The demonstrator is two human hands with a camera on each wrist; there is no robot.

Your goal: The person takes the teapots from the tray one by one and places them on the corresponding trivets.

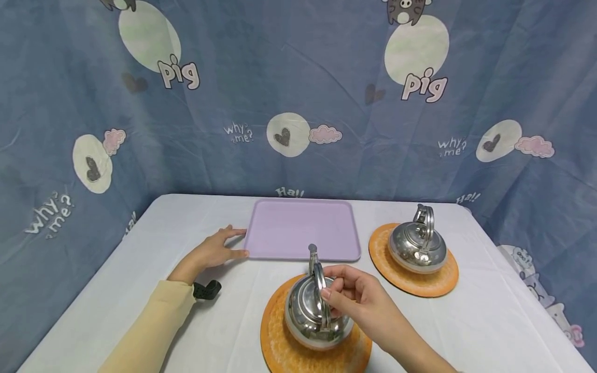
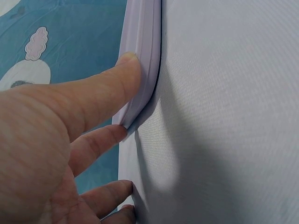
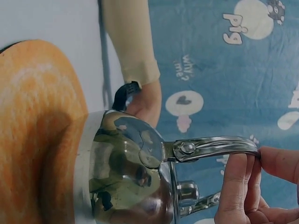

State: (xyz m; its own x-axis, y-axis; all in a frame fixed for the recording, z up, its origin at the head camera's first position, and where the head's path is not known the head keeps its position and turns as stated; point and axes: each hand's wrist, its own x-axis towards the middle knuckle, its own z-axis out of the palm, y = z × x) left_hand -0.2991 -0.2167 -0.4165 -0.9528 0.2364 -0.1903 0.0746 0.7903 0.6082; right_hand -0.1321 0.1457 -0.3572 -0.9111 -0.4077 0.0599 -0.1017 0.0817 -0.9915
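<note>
My right hand [image 1: 359, 300] pinches the arched handle of a shiny steel teapot [image 1: 310, 313], thumb on one side and fingers curled on the other. This pot stands on a round orange placemat [image 1: 275, 342] near the front. In the right wrist view, the teapot's body [image 3: 135, 172] and its lid knob [image 3: 188, 192] show below the handle. Farther left, my left hand [image 1: 212, 251] touches the left edge of a lilac tray [image 1: 303, 228]. Its fingers are extended, and in the left wrist view the thumb rests against the tray's rim [image 2: 149, 65].
A second steel teapot [image 1: 417, 246] stands on another round orange placemat [image 1: 448, 280] at the right. White cloth covers the table [image 1: 224, 321]. A blue printed curtain [image 1: 336, 171] hangs behind and beside it. A black strap [image 1: 207, 290] is on the left wrist.
</note>
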